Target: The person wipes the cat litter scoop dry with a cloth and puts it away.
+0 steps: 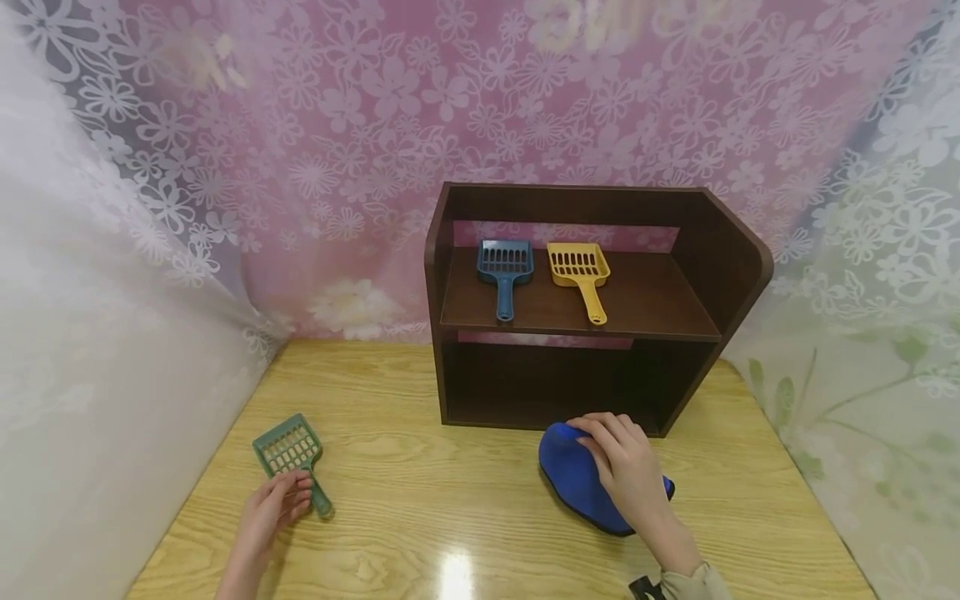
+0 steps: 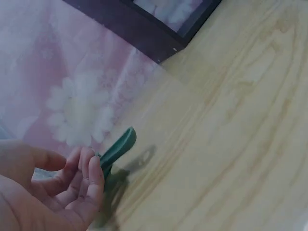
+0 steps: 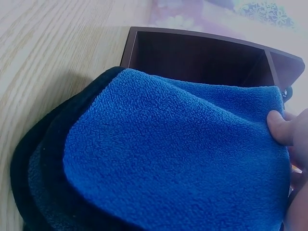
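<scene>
One left grip (image 1: 273,504), thumb parted, beside green scoop (image 1: 308,463); right grip (image 1: 627,467) pinches blue cloth (image 1: 573,481).

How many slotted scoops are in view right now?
3: the blue scoop and yellow scoop lie on the upper level of the shelf unit; the green scoop is at the left hand. Any under the blue cloth would be hidden.

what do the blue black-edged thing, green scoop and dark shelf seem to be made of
Blue thing: soft fabric, perhaps fleece; the surface is fuzzy and it folds.
Green scoop: probably molded plastic, given its smooth handle and regular slots.
Dark shelf: wood or faced board, dark brown; its flat panels fit either.
</scene>
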Motion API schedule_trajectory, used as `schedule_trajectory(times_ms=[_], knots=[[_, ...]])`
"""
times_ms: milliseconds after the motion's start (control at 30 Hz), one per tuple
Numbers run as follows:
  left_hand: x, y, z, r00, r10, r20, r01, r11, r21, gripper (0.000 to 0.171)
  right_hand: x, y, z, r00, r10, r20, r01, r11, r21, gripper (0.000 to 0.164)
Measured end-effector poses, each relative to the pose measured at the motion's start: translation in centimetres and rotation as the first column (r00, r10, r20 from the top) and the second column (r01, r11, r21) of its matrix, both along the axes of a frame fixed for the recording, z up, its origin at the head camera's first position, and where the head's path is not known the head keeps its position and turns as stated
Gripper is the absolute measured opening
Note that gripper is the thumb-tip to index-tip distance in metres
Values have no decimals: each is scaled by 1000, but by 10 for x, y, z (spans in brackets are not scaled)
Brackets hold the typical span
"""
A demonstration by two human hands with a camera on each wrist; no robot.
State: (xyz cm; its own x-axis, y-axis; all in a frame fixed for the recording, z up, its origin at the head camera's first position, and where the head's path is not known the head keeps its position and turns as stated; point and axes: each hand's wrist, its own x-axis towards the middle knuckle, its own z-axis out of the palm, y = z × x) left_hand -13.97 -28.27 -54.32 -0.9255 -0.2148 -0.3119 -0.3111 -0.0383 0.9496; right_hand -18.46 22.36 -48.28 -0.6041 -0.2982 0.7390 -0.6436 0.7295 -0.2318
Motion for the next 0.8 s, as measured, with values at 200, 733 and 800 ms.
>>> schedule_trajectory(times_ms=[200, 733, 800], knots=[[6, -7, -11, 998, -3, 69, -1, 998, 57, 44, 1, 0, 3, 1000, 0, 15, 0, 1000, 7, 29], [-6, -3, -14, 996, -36, 79, 16, 971, 239, 55, 6, 1, 5, 999, -23, 35, 23, 1000, 12, 26], [-7, -3, -12, 996, -29, 80, 6, 963, 269, 54, 6, 1, 5, 999, -27, 38, 26, 1000, 14, 26]])
